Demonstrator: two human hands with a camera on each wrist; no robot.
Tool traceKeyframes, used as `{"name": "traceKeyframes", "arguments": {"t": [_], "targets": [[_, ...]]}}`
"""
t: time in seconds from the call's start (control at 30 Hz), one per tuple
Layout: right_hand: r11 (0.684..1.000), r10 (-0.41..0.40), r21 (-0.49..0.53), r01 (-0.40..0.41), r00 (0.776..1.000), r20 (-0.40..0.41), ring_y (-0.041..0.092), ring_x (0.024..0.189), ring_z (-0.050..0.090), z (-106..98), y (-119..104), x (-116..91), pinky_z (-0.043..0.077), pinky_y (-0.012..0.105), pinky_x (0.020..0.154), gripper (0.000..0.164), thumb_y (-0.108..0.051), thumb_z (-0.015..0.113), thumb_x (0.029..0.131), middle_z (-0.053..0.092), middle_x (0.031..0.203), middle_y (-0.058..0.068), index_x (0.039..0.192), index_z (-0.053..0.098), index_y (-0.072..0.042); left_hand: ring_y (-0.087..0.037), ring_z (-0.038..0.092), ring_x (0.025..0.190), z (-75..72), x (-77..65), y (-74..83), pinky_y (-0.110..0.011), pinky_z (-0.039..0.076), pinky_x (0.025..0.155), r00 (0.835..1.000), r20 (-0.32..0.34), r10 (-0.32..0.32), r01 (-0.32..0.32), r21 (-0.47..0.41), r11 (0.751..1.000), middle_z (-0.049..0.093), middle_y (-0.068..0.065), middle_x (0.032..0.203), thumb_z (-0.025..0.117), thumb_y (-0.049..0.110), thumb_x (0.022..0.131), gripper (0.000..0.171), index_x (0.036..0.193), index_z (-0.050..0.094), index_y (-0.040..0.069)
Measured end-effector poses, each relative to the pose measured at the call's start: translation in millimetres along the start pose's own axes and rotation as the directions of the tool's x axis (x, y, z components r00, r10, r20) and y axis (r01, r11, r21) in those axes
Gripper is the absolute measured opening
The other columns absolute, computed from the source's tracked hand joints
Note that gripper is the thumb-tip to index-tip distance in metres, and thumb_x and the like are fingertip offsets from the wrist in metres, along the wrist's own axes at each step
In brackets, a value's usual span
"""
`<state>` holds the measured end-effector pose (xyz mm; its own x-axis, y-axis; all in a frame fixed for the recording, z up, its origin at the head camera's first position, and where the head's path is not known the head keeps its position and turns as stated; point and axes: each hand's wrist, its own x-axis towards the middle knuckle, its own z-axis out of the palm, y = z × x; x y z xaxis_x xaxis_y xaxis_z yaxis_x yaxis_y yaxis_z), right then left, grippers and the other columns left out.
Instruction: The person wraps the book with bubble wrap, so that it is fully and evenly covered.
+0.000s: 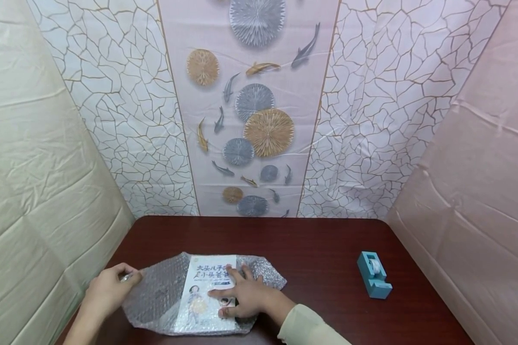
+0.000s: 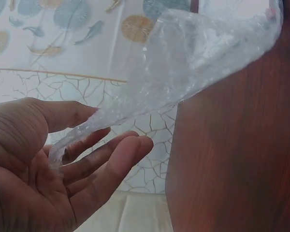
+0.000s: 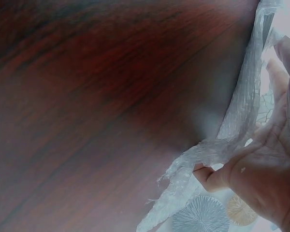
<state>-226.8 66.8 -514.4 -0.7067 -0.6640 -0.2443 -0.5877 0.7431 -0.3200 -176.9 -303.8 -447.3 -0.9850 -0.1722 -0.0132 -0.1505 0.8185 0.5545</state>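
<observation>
Gently, the left hand [image 1: 110, 290] is pinching an outer edge of the bubble wrap [image 1: 155, 292] between thumb and fingers, while the right hand [image 1: 248, 294] is resting on the book [image 1: 196, 306] with spread fingers, gripping nothing. Between the hands, the book is showing a pale cover with dark lettering above small drawn figures. Clear, glossy and crinkled, the wrap is spreading beyond both its sides. Well right of the right hand, a blue tape dispenser [image 1: 373, 275] is standing on the dark reddish table [image 1: 319, 249].
</observation>
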Motion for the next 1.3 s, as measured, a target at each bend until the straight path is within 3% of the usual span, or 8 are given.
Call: {"name": "traceKeyframes", "arguments": {"t": [0.23, 0.53, 0.7, 0.93, 1.17, 1.3], "targets": [[1.0, -0.002, -0.002, 0.002, 1.0, 0.002, 0.057, 0.17, 0.009, 1.4, 1.7, 0.4, 0.034, 0.089, 0.116, 0.058, -0.071, 0.059, 0.104, 0.008, 0.189, 0.001, 0.159, 0.04, -0.069, -0.022, 0.059, 0.084, 2.2, -3.0, 10.6, -0.035, 0.045, 0.07, 0.999, 0.009, 0.031, -0.03, -0.081, 0.996, 0.073, -0.006, 0.094, 0.069, 0.04, 0.106, 0.026, 0.101, 0.072, 0.015], [1.0, 0.004, 0.001, -0.004, 1.0, -0.005, 0.057, 0.169, 0.009, 0.5, 0.1, 0.0, 0.035, 0.088, 0.117, 0.058, -0.071, 0.059, 0.104, 0.008, 0.189, 0.001, 0.159, 0.04, -0.07, -0.016, 0.055, 0.091, 9.2, -11.5, 27.7, -0.03, 0.044, 0.075, 0.994, 0.027, 0.102, -0.093, -0.226, 0.97, 0.071, -0.006, 0.105, 0.065, 0.025, 0.11, 0.015, 0.107, 0.066, 0.01], [1.0, 0.003, -0.016, -0.003, 1.0, -0.013, 0.058, 0.169, 0.011, 0.2, -0.9, -0.8, 0.035, 0.089, 0.116, 0.058, -0.071, 0.06, 0.104, 0.01, 0.188, 0.002, 0.159, 0.04, -0.07, -0.009, 0.059, 0.102, 14.4, -17.6, 39.6, -0.024, 0.049, 0.081, 0.985, 0.043, 0.169, -0.146, -0.322, 0.935, 0.074, -0.012, 0.127, 0.061, 0.016, 0.112, 0.013, 0.114, 0.068, 0.006], [1.0, 0.003, -0.025, -0.003, 1.0, -0.007, 0.058, 0.169, 0.01, 0.4, -0.1, -0.3, 0.036, 0.088, 0.116, 0.059, -0.072, 0.058, 0.104, 0.009, 0.188, 0.003, 0.16, 0.038, -0.07, -0.009, 0.062, 0.085, 21.5, -21.8, 49.6, -0.03, 0.061, 0.067, 0.98, 0.132, 0.147, -0.073, -0.45, 0.89, 0.07, -0.015, 0.124, 0.06, 0.015, 0.112, 0.02, 0.124, 0.063, -0.002], [1.0, 0.005, -0.029, -0.005, 1.0, 0.003, 0.057, 0.169, 0.01, 0.1, 0.8, 0.0, 0.035, 0.088, 0.117, 0.059, -0.073, 0.057, 0.104, 0.008, 0.189, 0.002, 0.16, 0.036, -0.07, -0.01, 0.058, 0.065, 30.2, -24.6, 58.9, -0.028, 0.055, 0.059, 0.982, 0.137, 0.132, -0.055, -0.46, 0.886, 0.061, -0.004, 0.088, 0.065, 0.02, 0.111, 0.018, 0.113, 0.061, 0.002], [1.0, 0.004, -0.014, -0.004, 1.0, 0.003, 0.058, 0.169, 0.009, 0.5, 0.3, 0.1, 0.034, 0.089, 0.116, 0.059, -0.072, 0.058, 0.104, 0.008, 0.189, 0.002, 0.159, 0.037, -0.07, -0.011, 0.063, 0.066, 35.5, -26.8, 63.2, -0.032, 0.061, 0.061, 0.971, 0.163, 0.175, -0.064, -0.527, 0.848, 0.063, -0.007, 0.09, 0.062, 0.017, 0.112, 0.019, 0.115, 0.057, -0.001]]}}
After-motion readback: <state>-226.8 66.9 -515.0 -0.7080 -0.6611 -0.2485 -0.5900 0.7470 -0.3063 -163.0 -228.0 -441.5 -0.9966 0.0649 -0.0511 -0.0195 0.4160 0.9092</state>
